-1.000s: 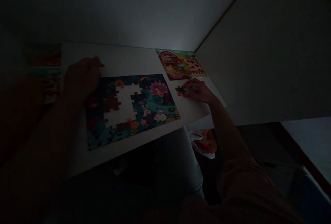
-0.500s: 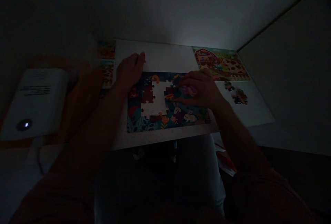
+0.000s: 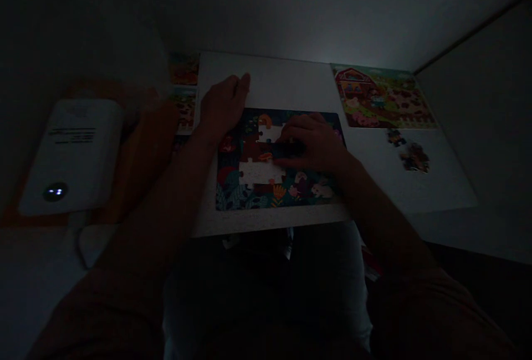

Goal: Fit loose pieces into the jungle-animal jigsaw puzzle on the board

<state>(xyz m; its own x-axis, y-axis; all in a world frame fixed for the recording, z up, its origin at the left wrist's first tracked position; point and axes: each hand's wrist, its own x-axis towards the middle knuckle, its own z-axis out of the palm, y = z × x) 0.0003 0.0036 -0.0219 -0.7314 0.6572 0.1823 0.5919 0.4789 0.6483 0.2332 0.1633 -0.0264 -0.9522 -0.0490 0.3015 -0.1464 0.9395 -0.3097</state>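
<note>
Right hand (image 3: 311, 144) on a dark jigsaw piece (image 3: 288, 149), its long axis left-right

The person is wearing a rust-brown top (image 3: 291, 346) of soft, plain-looking fabric. Its left sleeve (image 3: 95, 315) and right sleeve (image 3: 440, 310) are ending well above the wrists, and loose folds are showing along the cloth. Both forearms and the left hand (image 3: 222, 108) and right hand (image 3: 311, 144) are bare. Pale grey trousers (image 3: 353, 288) are covering the legs, their weave lost in the dim light.
</note>
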